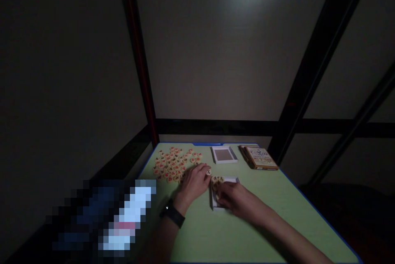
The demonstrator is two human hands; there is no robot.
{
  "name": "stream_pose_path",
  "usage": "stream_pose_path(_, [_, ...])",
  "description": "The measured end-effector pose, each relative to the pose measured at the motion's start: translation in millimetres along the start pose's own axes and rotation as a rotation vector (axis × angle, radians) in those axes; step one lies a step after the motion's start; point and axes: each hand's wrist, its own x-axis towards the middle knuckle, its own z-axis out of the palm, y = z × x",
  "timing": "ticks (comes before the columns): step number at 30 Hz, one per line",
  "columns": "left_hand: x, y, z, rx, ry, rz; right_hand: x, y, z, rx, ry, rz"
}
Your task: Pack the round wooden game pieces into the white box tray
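Note:
My left hand (pixel 195 182) pinches one round pale game piece (pixel 208 171) at its fingertips, just right of a spread of several round pieces (pixel 173 162) with red and dark marks. My right hand (pixel 232 199) rests with curled fingers on a small white box tray (pixel 224 180) that holds a few pieces; whether the fingers hold one is hidden. A dark watch (pixel 173 214) sits on my left wrist.
The green table (pixel 216 231) has a blue edge. At the back stand a white box lid (pixel 224 155) and a brown printed box (pixel 259 157). Dark frame bars and a wall rise behind. A blurred patch covers the lower left.

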Motion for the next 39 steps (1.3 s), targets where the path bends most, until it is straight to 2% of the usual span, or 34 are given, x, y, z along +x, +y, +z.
stream_pose_path(6, [-1.6,-1.3,3.6,0.033,0.000,0.013,6.1,5.9,17.9,0.008,-0.014,-0.016])
stream_pose_path(13, [-1.4,-5.6,8.7,0.007,0.027,0.024,9.8,13.9,24.8,-0.045,0.057,0.007])
stream_pose_path(22, [-1.1,-0.3,-0.9,-0.038,0.048,0.014,10.8,15.6,26.6,-0.048,0.086,-0.005])
stream_pose_path(25, [1.6,1.4,-1.8,-0.136,0.083,-0.009,9.8,17.8,21.3,0.034,0.174,-0.037])
stream_pose_path(29, [7.7,1.6,0.8,-0.397,0.107,-0.039,8.2,23.5,13.4,0.066,0.343,-0.039])
stream_pose_path(31, [9.6,1.5,0.0,-0.558,0.034,-0.077,6.8,26.2,10.6,0.061,0.379,-0.062])
stream_pose_path(35, [8.1,0.1,-7.6,-0.852,-0.240,-0.126,3.9,28.7,7.2,0.058,0.337,-0.186])
stream_pose_path(39, [4.7,-2.5,-10.5,-0.999,-0.437,-0.134,2.2,27.2,5.3,0.017,0.315,-0.286])
